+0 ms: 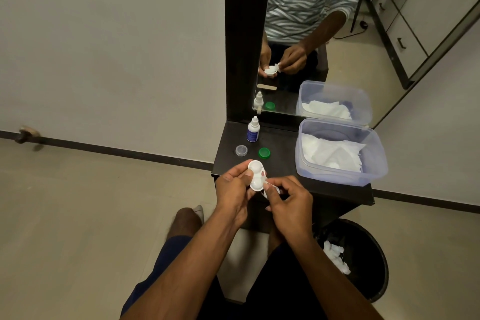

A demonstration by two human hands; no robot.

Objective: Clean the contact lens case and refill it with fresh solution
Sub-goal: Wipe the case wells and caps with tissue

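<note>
Over the desk (285, 163), the left hand (233, 189) pinches the white lens case (255, 175) steady, wells up, so the right hand (291, 202), pinching a tissue scrap (267, 183), can wipe it. The solution bottle (253, 130) stands behind, near the mirror.

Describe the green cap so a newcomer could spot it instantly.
Find the dark table below the mirror. The green cap lies between the clear cap and the plastic tub, in front of the solution bottle; only it is green.
</note>
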